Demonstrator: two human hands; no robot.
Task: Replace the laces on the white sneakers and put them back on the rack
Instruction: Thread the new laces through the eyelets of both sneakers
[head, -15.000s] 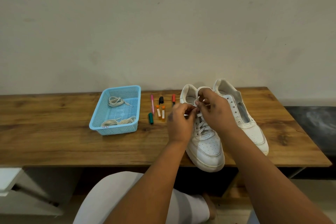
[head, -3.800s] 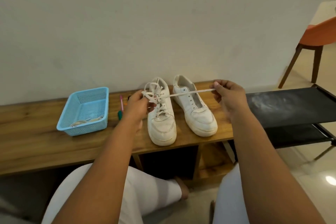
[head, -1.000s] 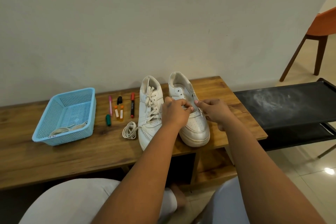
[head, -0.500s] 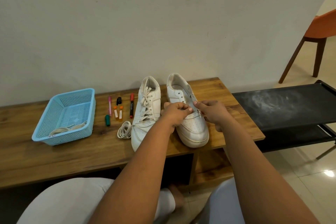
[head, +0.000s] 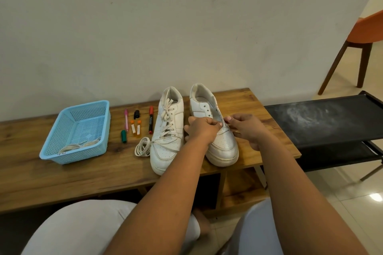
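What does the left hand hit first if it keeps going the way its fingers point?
Likely the right hand. The left hand points rightward across the unlaced sneaker, fingertips almost meeting the right hand's over the eyelets; depth is unclear.

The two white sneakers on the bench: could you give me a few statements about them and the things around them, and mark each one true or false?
1. The left sneaker is laced. True.
2. Both hands work at the left sneaker. False: the left hand and right hand are at the right sneaker.
3. A coiled lace lies on the bench beside the left sneaker. True.
4. The blue basket holds the markers. False: the markers lie on the bench between basket and sneakers.
5. The sneakers stand on the black rack. False: they are on the bench.
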